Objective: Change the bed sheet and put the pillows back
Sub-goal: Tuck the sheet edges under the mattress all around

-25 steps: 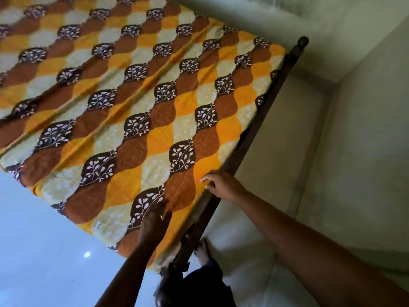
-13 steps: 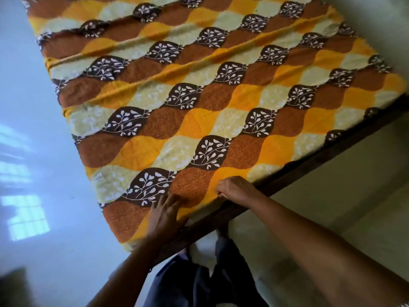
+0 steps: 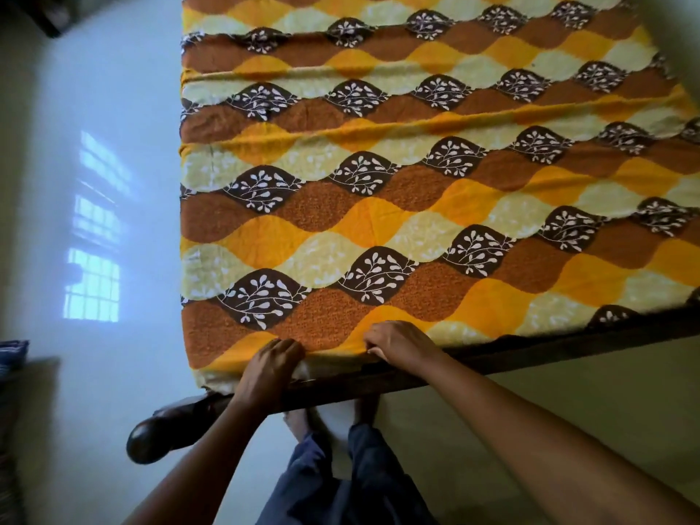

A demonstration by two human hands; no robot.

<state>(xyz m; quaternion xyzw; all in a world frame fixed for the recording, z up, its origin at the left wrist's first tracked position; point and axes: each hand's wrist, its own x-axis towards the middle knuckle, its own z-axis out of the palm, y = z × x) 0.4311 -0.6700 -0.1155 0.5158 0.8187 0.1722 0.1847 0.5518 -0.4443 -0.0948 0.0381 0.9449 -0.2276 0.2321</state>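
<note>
A bed sheet [image 3: 416, 191] in orange, brown and pale yellow waves with dark leaf patches covers the mattress. Two long creases run across it. Its near edge hangs at the dark wooden bed frame [image 3: 530, 354]. My left hand [image 3: 274, 367] has its fingers curled over that near edge close to the left corner, gripping the cloth. My right hand [image 3: 397, 342] sits a little to the right on the same edge, fingers curled down into the sheet between mattress and frame. No pillow is in view.
The frame ends in a rounded dark post [image 3: 147, 441] at lower left. A shiny pale floor [image 3: 94, 221] lies left of the bed, a wall [image 3: 568, 430] to the right below the frame. My legs in blue trousers [image 3: 341, 483] stand against the frame.
The view has swung so the bed lies squarer in front of me. Both hands have gone from lying on top of the sheet to curling over its near edge.
</note>
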